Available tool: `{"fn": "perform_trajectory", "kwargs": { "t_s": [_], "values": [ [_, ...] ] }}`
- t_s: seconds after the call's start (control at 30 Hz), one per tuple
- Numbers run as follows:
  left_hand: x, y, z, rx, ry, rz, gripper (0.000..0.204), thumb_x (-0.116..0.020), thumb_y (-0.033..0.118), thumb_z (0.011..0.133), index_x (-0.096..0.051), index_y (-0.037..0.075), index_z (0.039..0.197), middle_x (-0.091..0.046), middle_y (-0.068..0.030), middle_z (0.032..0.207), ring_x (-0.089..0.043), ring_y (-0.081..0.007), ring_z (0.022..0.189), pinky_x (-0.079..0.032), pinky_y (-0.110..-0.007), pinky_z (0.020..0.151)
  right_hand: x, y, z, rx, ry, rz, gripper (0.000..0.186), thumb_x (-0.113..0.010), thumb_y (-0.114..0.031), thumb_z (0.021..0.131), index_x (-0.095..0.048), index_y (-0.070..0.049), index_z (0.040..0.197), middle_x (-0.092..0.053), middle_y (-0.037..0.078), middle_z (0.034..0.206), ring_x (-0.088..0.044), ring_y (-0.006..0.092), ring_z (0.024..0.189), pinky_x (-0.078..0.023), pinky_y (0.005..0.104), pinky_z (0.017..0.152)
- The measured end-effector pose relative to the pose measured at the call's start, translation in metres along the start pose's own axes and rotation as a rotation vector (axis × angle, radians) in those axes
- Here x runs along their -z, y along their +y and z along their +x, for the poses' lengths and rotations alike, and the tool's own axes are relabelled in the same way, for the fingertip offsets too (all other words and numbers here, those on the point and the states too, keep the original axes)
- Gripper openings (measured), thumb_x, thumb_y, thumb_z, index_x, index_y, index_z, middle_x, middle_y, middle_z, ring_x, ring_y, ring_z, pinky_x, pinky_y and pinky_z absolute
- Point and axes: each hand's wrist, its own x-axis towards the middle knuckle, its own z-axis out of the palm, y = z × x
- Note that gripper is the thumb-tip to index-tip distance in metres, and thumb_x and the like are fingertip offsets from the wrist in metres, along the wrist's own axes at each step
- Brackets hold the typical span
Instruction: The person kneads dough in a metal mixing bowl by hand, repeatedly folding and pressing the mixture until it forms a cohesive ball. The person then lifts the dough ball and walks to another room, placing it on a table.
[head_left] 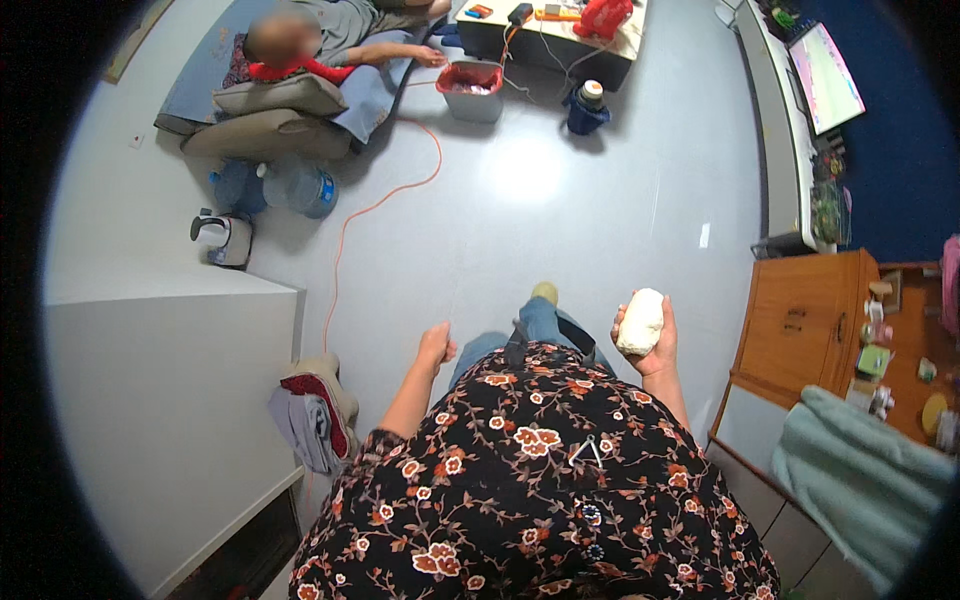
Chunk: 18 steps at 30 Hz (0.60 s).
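Observation:
My right hand (668, 350), held out beside my body, is wrapped round a pale white oblong lump (641, 322) that rests upright along the palm. Its surface looks uneven, and I cannot make out exactly what it is. My left hand (435, 346) hangs forward on the other side with its fingers curled in, and nothing shows in it. Neither hand touches anything else. Below, one foot (545, 292) points forward on the grey floor (500, 250).
An orange cable (347, 225) runs across the floor at left. Water jugs (300, 188) and a kettle (228, 240) stand by a white partition (180, 400). Ahead are a bin (470, 103), a table (600, 65) and a person lying on a sofa. A wooden cabinet (800, 310) stands at right.

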Motion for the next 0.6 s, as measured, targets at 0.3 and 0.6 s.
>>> {"fn": "perform_trajectory", "kwargs": {
  "t_s": [0.3,0.6],
  "values": [
    [-0.033,0.318,0.017,-0.551,0.196,0.030,0.022,-0.045,0.025,0.091,-0.047,0.005,0.084,-0.056,-0.0059,0.062,-0.052,-0.0109,0.048,-0.041,-0.024,0.044,-0.163,-0.157,0.155,-0.103,-0.167,-0.017,0.047,-0.049,-0.052,0.085,-0.055,-0.011,0.109,-0.059,0.017,0.090,-0.059,0.0297,0.077,-0.050,0.0433,0.066],
    [-0.120,0.582,0.236,-0.787,0.560,0.795,0.025,-0.050,0.026,0.079,-0.064,0.006,0.085,-0.064,-0.0162,0.076,-0.063,-0.0315,0.071,-0.049,-0.043,0.069,-0.180,-0.325,0.216,0.112,-0.042,-0.040,0.053,-0.045,-0.054,0.086,-0.052,-0.010,0.114,-0.058,0.015,0.093,-0.058,0.0287,0.079,-0.049,0.0419,0.067]
  ]
}}
